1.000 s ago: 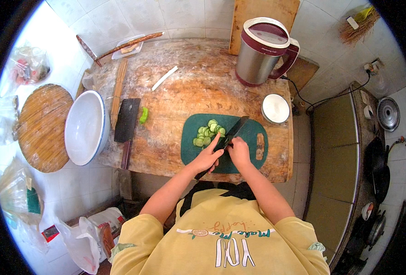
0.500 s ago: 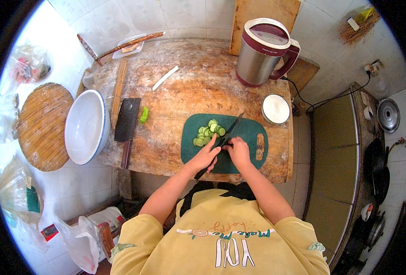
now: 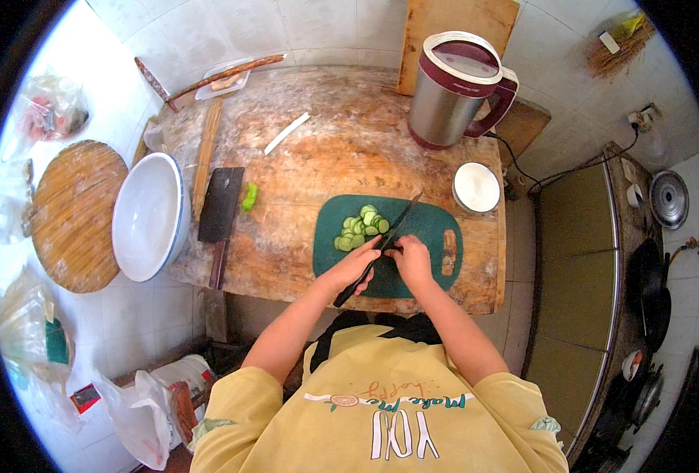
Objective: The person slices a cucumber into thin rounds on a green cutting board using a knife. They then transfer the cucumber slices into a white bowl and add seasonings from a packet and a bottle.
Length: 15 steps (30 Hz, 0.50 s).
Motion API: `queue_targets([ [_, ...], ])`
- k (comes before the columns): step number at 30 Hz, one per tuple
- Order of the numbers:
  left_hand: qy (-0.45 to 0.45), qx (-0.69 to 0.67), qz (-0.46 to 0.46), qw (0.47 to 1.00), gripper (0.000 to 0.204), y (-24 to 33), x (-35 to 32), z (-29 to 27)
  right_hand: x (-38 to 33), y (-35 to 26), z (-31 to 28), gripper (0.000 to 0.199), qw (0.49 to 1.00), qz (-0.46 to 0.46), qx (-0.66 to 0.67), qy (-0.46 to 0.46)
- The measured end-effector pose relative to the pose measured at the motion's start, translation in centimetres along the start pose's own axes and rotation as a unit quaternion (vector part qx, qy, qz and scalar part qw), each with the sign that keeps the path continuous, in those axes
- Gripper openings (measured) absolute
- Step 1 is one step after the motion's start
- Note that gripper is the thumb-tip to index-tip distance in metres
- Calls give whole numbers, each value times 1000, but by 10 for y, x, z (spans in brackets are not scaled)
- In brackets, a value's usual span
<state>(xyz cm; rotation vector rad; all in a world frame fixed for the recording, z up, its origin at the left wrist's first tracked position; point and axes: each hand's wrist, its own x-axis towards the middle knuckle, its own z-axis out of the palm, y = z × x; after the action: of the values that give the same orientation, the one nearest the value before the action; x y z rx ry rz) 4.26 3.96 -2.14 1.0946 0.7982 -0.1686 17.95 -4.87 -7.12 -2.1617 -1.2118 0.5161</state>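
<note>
A dark kitchen knife [image 3: 406, 211] lies slantwise over the green cutting board [image 3: 333, 206], its tip pointing away to the right. My left hand [image 3: 355, 266] is closed around the knife by its black handle, which sticks out toward me. Close against the blade's right side, my right hand [image 3: 409, 260] is curled with fingertips together; whatever they pinch is hidden. A small heap of cucumber slices [image 3: 359, 229] sits on the board just beyond my left fingers.
Left on the wooden table [image 3: 286, 173] lie a cleaver [image 3: 221, 206] and a green pepper piece [image 3: 249, 196], beside a white basin [image 3: 146, 225]. A white bowl [image 3: 476, 188] and a soymilk maker [image 3: 453, 94] stand at the right. Beyond is a white strip [image 3: 286, 133].
My left hand has shifted slightly on the knife, with more of the handle showing. The cucumber heap has barely changed, and my right hand stays beside the blade.
</note>
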Motion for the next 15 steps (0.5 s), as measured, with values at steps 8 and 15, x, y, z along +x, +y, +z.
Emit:
queue_targets([
  [8, 38, 104, 77, 991, 60, -5, -4, 6, 1, 4, 3, 13, 1000, 4, -10, -11],
  [15, 160, 330, 235, 900, 40, -40, -4, 2, -2, 6, 3, 14, 999, -22, 15, 26],
])
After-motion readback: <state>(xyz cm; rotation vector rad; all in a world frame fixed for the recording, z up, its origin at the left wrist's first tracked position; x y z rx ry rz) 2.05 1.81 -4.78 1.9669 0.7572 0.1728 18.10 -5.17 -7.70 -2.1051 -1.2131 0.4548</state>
